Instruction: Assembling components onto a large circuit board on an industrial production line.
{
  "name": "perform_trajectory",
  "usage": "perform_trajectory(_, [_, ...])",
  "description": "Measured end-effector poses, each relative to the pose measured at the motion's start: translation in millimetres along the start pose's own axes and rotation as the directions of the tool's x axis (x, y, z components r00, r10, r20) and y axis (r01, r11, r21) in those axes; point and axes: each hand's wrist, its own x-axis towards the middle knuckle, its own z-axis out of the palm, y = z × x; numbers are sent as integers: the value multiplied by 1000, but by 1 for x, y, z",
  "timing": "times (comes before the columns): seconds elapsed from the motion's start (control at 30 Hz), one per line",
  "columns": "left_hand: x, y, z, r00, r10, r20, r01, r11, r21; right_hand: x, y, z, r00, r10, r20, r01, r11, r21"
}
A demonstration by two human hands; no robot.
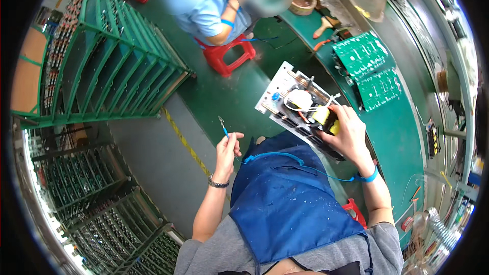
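Note:
My right hand (pixel 348 135) grips the near right end of a circuit board assembly (pixel 300 109), tilted above my lap. The assembly has a pale plate at its far left end, dark heat sinks along its edges, a round white part, yellow-wrapped parts and loose white wires. In my left hand (pixel 227 153), closed fingers hold a thin blue-handled tool (pixel 224 128) with a metal tip pointing up and away. The tip is too small to tell its exact kind. A gap separates this tool from the assembly. My right wrist wears a blue band (pixel 368 175) with a coiled cord.
Two green circuit boards (pixel 377 89) lie on the green bench (pixel 395 142) at right, near a brush (pixel 324 27) and a tape roll (pixel 303 3). A co-worker (pixel 204 5) sits on a red stool (pixel 229 58) ahead. Green racks (pixel 119 46) stand at left.

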Motion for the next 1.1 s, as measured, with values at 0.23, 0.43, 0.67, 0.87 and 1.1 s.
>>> perform_trajectory(0.23, [41,84,-52,966,163,-199,-208,951,-229,109,-93,67,970,-199,142,172,968,182])
perform_trajectory(0.43, [46,131,-109,874,204,-442,-362,879,-309,190,-159,102,901,-409,141,361,891,276])
perform_trajectory(0.67, [94,183,-149,947,291,-136,-319,898,-302,232,-180,67,933,-314,174,284,942,178])
perform_trajectory(0.87, [156,234,-155,917,216,334,-180,974,-134,226,-168,29,1000,-25,18,24,999,32])
perform_trajectory(1.1, [204,247,-133,737,24,675,-88,994,60,252,-111,-19,944,267,-192,-290,951,-106])
